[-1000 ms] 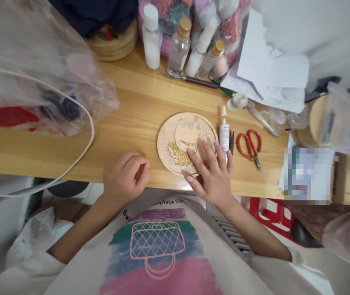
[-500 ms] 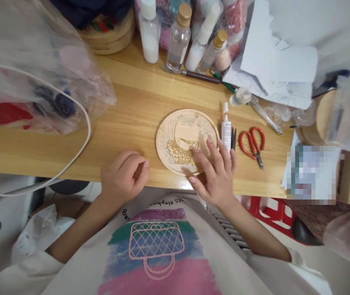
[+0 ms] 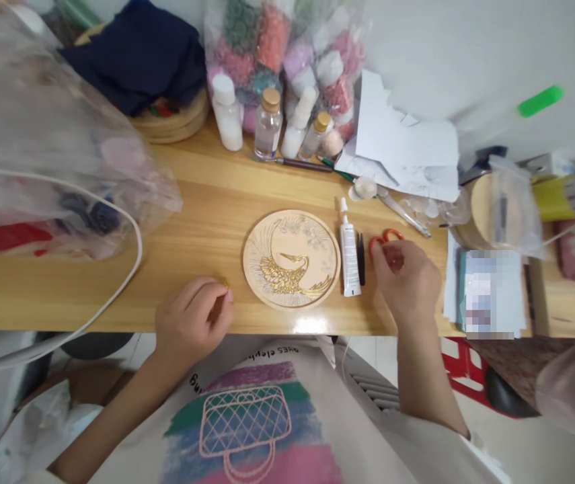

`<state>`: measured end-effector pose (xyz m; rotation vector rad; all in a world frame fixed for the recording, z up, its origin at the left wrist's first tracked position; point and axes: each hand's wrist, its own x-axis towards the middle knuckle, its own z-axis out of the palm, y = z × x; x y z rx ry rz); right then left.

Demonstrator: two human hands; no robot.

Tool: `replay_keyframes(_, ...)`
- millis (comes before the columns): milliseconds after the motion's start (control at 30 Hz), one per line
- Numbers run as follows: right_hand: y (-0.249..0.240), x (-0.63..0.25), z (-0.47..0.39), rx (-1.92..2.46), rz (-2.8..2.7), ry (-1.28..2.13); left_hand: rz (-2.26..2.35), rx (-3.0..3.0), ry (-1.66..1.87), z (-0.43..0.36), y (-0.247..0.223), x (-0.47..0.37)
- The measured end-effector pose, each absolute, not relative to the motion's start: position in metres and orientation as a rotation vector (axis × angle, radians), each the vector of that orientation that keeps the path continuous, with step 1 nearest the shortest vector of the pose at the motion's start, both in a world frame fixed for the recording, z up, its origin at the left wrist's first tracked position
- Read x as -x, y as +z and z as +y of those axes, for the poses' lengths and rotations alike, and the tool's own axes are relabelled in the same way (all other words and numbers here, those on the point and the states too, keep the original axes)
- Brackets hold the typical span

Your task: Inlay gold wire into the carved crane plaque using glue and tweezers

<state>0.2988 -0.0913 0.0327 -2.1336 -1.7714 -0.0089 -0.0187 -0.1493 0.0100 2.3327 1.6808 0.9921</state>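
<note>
My left hand rests at the table's front edge, thumb and forefinger pinched together. A tiny gold-coloured piece shows at its fingertips; most of it is hidden. To its right lies a round wooden plaque with a line drawing, on which a crane is outlined in gold. My right hand is closed over the pliers, whose red loop handles peek out past the fingers while the jaws are covered. Between plaque and right hand lie a white glue tube, its cap off beside the nozzle, and black tweezers.
Several bottles stand at the back before a bag of coloured material. A brown-handled tool lies before them. White papers are behind right. A plastic bag and a white cable occupy the left.
My right hand has left the plaque and moved right onto the pliers. My left hand keeps its pinch. The view has tilted up and shifted right.
</note>
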Motion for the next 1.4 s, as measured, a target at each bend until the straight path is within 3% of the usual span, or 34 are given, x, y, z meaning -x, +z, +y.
replay_keyframes(267,0.038,-0.282,-0.082,2.177,-1.973,0.049,1.676,-2.32,0.988,-0.15,0.01,0.018)
replay_keyframes(567,0.04,-0.281,-0.093,2.095,-1.77,0.184,1.685,-2.329,0.98,-0.15,0.01,0.018)
replay_keyframes(767,0.059,-0.269,-0.118,1.495,-1.378,0.424,1.704,-2.314,0.946,-0.151,0.009,0.019)
replay_keyframes(1000,0.064,-0.249,-0.132,0.999,-1.159,1.039,1.68,-2.382,0.954,-0.15,0.009,0.019)
replay_keyframes(1400,0.03,-0.208,-0.143,1.344,-1.707,0.599,1.633,-2.401,0.964,-0.147,0.01,0.019)
